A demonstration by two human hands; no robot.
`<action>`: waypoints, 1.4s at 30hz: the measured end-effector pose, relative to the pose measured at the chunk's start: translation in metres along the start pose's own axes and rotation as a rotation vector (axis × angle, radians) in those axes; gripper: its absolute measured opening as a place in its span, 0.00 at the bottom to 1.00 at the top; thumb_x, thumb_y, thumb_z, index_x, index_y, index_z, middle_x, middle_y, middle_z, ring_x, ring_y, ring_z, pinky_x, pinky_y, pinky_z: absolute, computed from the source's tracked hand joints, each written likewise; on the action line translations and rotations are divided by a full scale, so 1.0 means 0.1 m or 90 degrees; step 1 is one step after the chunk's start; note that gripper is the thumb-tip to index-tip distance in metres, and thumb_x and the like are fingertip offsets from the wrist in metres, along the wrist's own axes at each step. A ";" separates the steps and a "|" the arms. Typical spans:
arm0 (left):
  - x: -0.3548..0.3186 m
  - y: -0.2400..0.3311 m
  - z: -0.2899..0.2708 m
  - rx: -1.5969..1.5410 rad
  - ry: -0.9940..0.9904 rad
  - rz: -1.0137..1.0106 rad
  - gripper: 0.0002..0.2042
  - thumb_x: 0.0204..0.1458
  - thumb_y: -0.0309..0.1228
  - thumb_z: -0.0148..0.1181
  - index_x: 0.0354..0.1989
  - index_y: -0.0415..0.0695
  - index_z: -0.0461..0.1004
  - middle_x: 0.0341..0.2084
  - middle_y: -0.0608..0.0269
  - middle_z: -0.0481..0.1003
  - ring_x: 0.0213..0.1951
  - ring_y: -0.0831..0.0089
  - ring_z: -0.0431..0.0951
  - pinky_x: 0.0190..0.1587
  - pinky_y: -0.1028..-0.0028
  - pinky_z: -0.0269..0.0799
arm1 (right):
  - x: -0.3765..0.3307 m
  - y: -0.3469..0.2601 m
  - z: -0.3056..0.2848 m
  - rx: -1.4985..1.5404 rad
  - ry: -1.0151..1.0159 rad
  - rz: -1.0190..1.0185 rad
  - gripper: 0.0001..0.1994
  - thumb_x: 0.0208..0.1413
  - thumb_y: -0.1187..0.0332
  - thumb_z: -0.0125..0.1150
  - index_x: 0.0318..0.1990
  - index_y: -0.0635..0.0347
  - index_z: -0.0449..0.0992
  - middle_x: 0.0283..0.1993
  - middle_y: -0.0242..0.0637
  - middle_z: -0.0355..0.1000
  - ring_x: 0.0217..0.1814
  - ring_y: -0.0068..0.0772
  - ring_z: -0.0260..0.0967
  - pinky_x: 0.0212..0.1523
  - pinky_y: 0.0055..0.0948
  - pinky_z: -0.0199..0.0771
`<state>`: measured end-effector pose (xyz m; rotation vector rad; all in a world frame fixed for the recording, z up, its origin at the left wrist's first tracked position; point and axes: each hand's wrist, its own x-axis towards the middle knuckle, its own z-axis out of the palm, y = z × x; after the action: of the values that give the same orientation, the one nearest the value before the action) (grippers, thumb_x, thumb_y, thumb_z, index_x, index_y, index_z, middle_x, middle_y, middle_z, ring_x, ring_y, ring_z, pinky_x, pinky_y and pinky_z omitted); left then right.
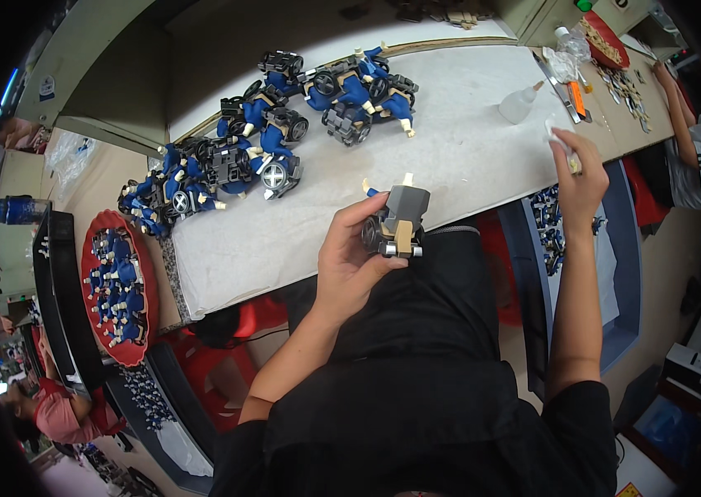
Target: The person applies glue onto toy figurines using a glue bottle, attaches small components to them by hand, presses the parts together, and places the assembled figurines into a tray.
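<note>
My left hand (354, 257) is closed round a toy figure in a wheeled chair (404, 217), held above the table's front edge with its grey chair back facing me. A cream-coloured head and a small blue arm show past the chair. My right hand (578, 178) is raised at the right end of the white table sheet, fingers bent together. Near its fingertips a small white and yellow thing shows, too small to make out. Left of that hand, a translucent squeeze bottle (516, 106) with a narrow tip stands on the sheet.
Several blue-clad wheeled-chair figures (234, 161) are heaped at the back left. A red tray (151, 286) of blue figures sits at the left. An orange-and-black tool (575, 99) lies back right. Bins (625, 290) flank me. Co-workers sit at both sides.
</note>
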<state>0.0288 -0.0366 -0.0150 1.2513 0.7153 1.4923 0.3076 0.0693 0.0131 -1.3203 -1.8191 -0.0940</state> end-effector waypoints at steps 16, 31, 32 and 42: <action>0.03 0.02 -0.08 -0.101 -0.003 -0.098 0.29 0.42 0.21 0.59 0.55 0.36 0.57 0.51 0.56 0.63 0.53 0.69 0.63 0.55 0.71 0.57 | -0.32 -1.33 0.18 0.303 -0.118 -0.426 0.07 0.33 0.77 0.62 0.25 0.66 0.73 0.36 0.43 0.73 0.30 0.34 0.70 0.27 0.25 0.73; -0.01 -0.03 -0.13 -0.039 -0.049 0.029 0.30 0.39 0.20 0.63 0.53 0.42 0.58 0.47 0.58 0.63 0.49 0.70 0.65 0.52 0.71 0.59 | 0.29 0.49 -0.25 -0.212 -0.108 -0.039 0.19 0.43 0.72 0.62 0.47 0.55 0.70 0.43 0.41 0.68 0.49 0.36 0.64 0.46 0.31 0.65; 0.00 -0.02 -0.13 0.001 -0.070 0.055 0.30 0.39 0.19 0.63 0.53 0.42 0.58 0.45 0.58 0.64 0.48 0.70 0.66 0.51 0.71 0.60 | 0.27 0.45 -0.31 -0.215 -0.108 -0.040 0.19 0.43 0.72 0.62 0.47 0.55 0.70 0.43 0.41 0.68 0.49 0.36 0.64 0.46 0.31 0.65; 0.01 0.05 -0.13 0.114 -0.240 0.038 0.27 0.37 0.21 0.62 0.51 0.42 0.64 0.46 0.57 0.69 0.48 0.62 0.68 0.49 0.67 0.63 | -0.08 -1.16 -0.18 0.505 -0.701 0.160 0.29 0.38 0.68 0.68 0.50 0.63 0.63 0.45 0.41 0.67 0.43 0.31 0.68 0.39 0.23 0.69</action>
<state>0.0148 -0.0348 -0.0143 1.6472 0.5698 1.2083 0.2255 0.0033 0.0661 -1.0117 -2.0963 1.5906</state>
